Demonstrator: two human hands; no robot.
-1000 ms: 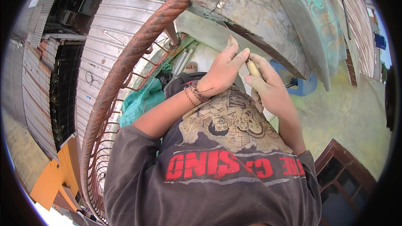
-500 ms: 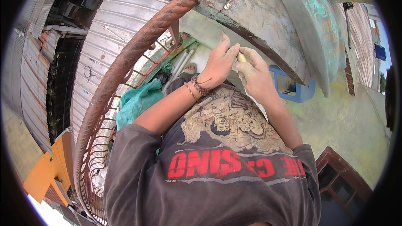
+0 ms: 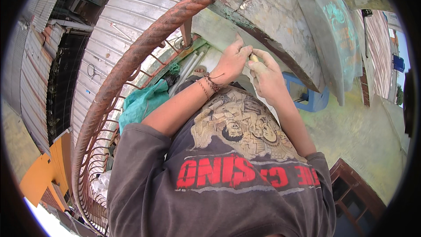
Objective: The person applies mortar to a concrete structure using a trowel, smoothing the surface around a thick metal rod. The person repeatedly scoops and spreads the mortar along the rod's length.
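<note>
My right hand (image 3: 269, 77) is closed around a short yellowish handle (image 3: 254, 58) with a dark end; the rest of that tool is hidden by my fingers. Touching or nearly touching its dark end is the thumb side of my left hand (image 3: 231, 61). The left fingers are bent together with one fingertip sticking up, and whatever they pinch is hidden. Both hands are held close together in front of my chest, below the underside of a weathered concrete slab (image 3: 276, 22). A pale strip (image 3: 272, 113) shows beneath my right hand, partly covered by the forearm.
A rusty twisted railing (image 3: 131, 57) curves along my left. Beside it lie a teal cloth or bag (image 3: 144, 105) and grey pipes (image 3: 190, 68). A blue plastic stool (image 3: 315, 98) stands behind my right forearm. A curved grey sheet (image 3: 326, 39) hangs at the upper right.
Both hands stay together in nearly the same pose, with a slight shift to the right in view. The surroundings have shifted a little as the head moved.
</note>
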